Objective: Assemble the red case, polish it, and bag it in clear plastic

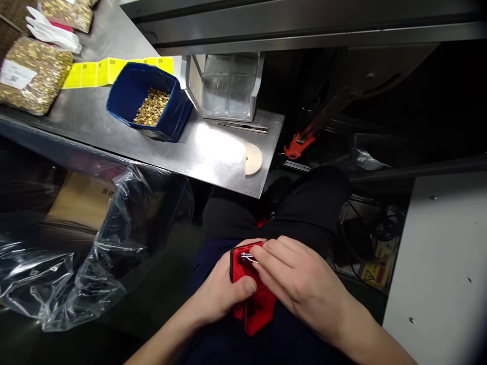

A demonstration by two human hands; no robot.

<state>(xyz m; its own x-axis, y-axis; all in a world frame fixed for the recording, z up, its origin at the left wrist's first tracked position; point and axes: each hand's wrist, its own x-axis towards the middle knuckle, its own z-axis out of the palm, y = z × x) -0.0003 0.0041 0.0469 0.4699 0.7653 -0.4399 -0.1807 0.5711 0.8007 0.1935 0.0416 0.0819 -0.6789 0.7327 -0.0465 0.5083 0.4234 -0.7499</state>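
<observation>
Red plastic housing [262,317] with a black edge is sitting at the lower centre of the frame, held just above the person's dark-clothed lap. Left hand [218,289] has it gripped from the left side, thumb pressed over the front of it and the rest of the fingers tucked behind, mostly out of sight. Right hand [304,276] comes in from the lower right, fingers held close together and bent over the housing's upper right edge. A few thin, whitish wires [248,256] poke out by those fingertips, near the top of the housing. Honestly can't tell if the right fingers are pinching the wires or just touching them, since the thumb is hidden.

Rest of the bench, for anyone curious: metal table [224,167] fills the upper left. On it there's a blue bin [178,109] tilted toward the camera, with a pile of small gold-coloured pieces [152,107] inside. Yellow label strip [89,74] runs behind the bin, over to a clear bag of gold bits [53,81] at far left, with a white glove [53,34] just above that. Right of the bin you've got a grey tray [259,83], a slim knife [247,126] just below it, and a pale disc [254,159] near the table's corner.
</observation>
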